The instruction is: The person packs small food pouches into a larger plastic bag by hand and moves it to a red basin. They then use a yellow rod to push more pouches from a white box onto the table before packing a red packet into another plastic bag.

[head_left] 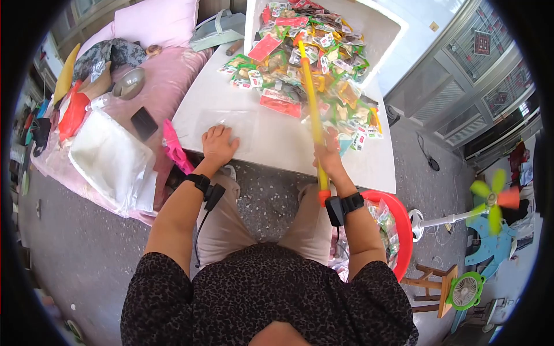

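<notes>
My left hand lies with its fingers spread on a clear plastic bag near the left front edge of the white table. My right hand is closed around a long yellow stick with orange ends. The stick slants away over a heap of small packaged snack packets. Its far tip is over the packets and its near end is by my right wrist. Part of the right hand is blurred, and the stick hides some packets.
Behind the table edge, a white foam box lies open around the packets. A red tub with packets stands right of my legs. At left is a pink-covered bed with a white plastic bag. Fans stand at right.
</notes>
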